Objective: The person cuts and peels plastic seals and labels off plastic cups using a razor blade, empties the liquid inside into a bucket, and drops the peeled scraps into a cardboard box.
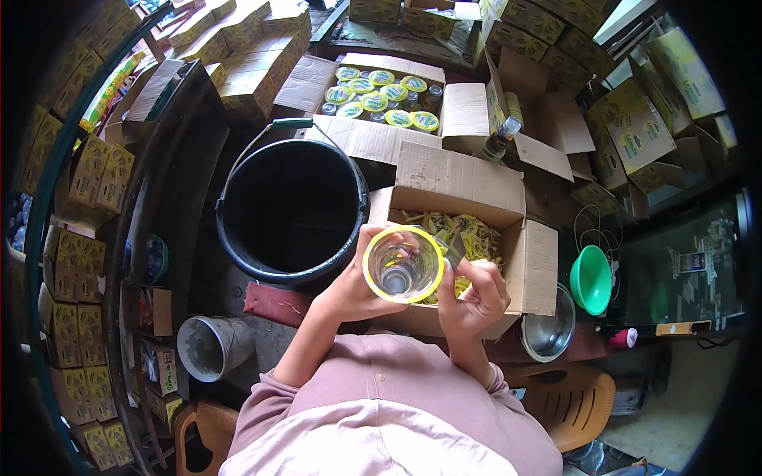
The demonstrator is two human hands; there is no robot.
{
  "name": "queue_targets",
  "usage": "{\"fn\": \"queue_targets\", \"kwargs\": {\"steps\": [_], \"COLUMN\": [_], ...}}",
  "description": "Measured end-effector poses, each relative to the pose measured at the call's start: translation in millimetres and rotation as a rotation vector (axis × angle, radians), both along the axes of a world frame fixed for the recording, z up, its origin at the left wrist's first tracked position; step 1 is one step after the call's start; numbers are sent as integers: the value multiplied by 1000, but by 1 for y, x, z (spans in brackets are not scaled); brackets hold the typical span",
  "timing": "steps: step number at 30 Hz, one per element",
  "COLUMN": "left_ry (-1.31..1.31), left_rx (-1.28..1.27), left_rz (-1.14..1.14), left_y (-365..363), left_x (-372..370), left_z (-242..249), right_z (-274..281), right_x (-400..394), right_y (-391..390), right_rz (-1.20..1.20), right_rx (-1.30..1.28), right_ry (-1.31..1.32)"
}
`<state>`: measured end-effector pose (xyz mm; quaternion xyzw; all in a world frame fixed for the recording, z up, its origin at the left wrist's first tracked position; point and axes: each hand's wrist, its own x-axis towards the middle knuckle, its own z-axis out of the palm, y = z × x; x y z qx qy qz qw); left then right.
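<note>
A clear cup with a yellow rim [405, 297] is tilted so its mouth faces me, and I can see down to its bottom. My left hand [353, 285] is wrapped round the cup's left side. Close to the rim on the other side, my right hand [474, 300] has thumb and forefinger pinched on a small dark flat piece [455, 249], whose kind I cannot make out. Behind both hands stands an open cardboard box [460, 182] holding many yellow strips [480, 236], partly hidden by the cup and my hands.
A large black bucket [230, 238] stands left of the box. Farther back, another carton [373, 143] holds yellow-lidded cups [375, 101], with a small bottle [502, 139] to its right. A green bowl [591, 279] and metal basin [548, 349] sit at right. A grey bucket [208, 349] is lower left.
</note>
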<state>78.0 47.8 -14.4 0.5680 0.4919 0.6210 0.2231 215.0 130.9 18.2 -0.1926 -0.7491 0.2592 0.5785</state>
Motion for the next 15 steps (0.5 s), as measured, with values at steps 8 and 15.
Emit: {"fn": "queue_targets", "kwargs": {"steps": [8,15], "left_ry": [27,-31], "left_rx": [23,-49], "left_rz": [9,-55], "left_y": [2,0], "left_x": [1,5], "left_z": [-1,9], "right_z": [-8,-5], "right_x": [4,3], "right_y": [-4,1], "right_rz": [13,-6], "right_rx": [44,73], "right_ry": [14,-23]}}
